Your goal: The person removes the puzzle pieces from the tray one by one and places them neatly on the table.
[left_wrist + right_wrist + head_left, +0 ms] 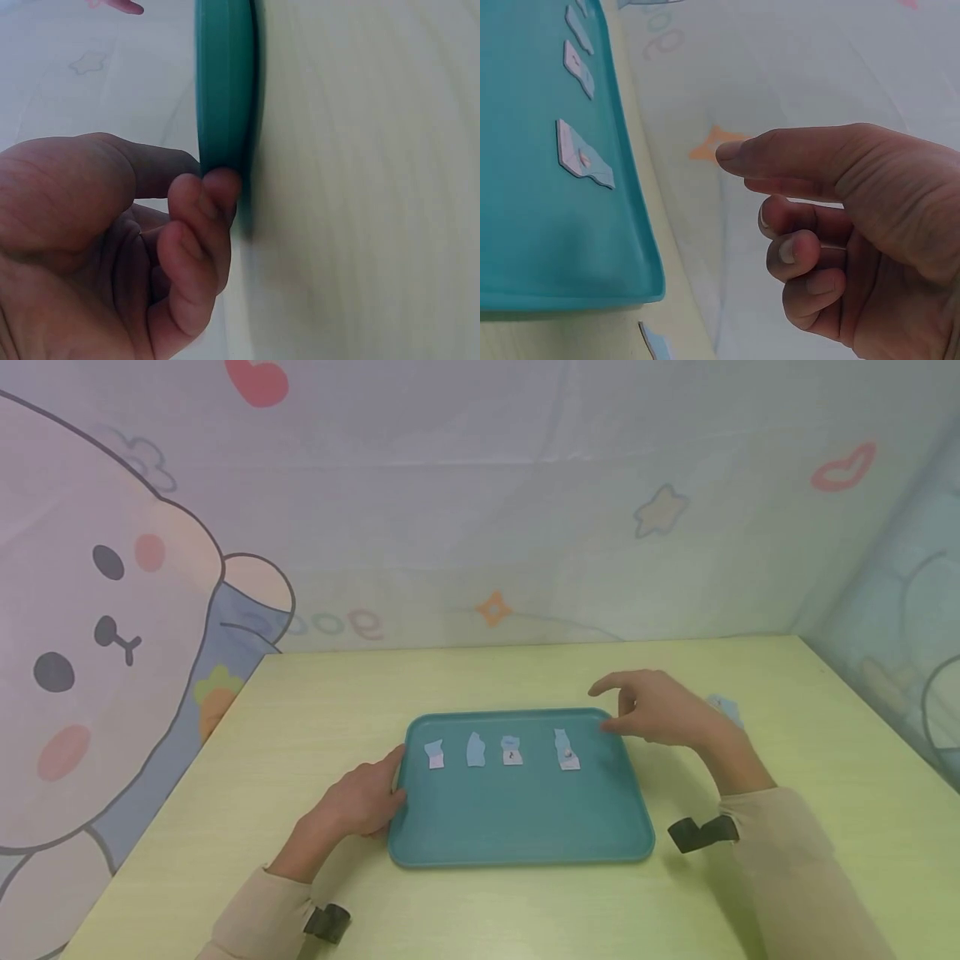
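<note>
A teal tray lies on the table, with several small flat pale blue and white pieces in a loose row across its far half. My left hand grips the tray's left edge, its thumb over the rim and its fingers against the outer side. Above the tray's far right corner hovers my right hand, holding nothing, thumb and index finger apart and the other fingers curled. Nearest to it on the tray is a piece with a small printed mark. Partly hidden behind the right wrist, another pale blue piece lies on the table.
The pale yellow table extends around the tray on all sides. A printed cloth hangs along its far edge, and a patterned cloth also stands at the right. Dark bands sit at both wrists.
</note>
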